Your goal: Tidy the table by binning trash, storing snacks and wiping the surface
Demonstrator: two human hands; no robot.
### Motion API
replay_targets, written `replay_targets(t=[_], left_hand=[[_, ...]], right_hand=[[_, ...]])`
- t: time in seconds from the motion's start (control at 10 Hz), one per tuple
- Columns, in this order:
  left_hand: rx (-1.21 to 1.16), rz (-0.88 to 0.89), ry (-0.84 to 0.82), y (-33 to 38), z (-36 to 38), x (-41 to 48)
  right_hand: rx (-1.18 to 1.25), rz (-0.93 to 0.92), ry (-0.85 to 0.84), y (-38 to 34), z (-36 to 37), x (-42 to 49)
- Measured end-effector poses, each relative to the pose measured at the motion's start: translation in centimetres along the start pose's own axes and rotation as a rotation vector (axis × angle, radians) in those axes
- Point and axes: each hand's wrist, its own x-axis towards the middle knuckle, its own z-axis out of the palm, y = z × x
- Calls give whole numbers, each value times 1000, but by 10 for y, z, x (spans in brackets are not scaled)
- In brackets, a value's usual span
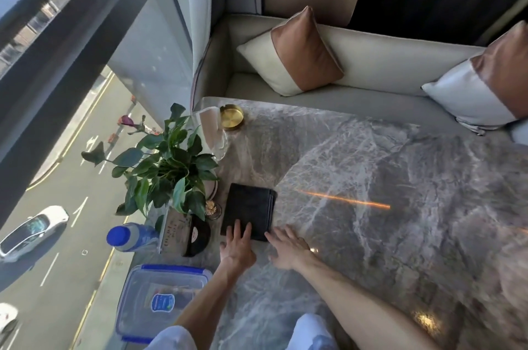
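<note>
The blue-rimmed box (160, 301) sits at the table's (371, 164) near left corner. Just beyond, by the left edge, the left hand (238, 246) lays straight fingers on the folded dark cloth (248, 209). The right hand (288, 249) lies flat beside it, gripping nothing. This looks like the wiping step (starting or ending, unclear); a next move needs a firm grasp.

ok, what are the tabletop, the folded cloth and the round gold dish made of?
Tabletop: polished marble or marble-look slab; grey with white veins, mirrors lights.
Folded cloth: dark matte textile, probably microfibre or terry; soft stacked layers at its edge.
Round gold dish: likely brushed brass-toned metal; satin sheen.
</note>
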Motion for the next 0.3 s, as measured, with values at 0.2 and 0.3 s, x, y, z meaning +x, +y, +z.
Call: replay_targets(t=[0.2,0.3], left_hand=[[-5,22,48,-5,-1,-13],[25,32,118,-5,1,-20]], right_hand=[[154,-80,187,8,6,-5],[194,-123,430,32,16,-23]])
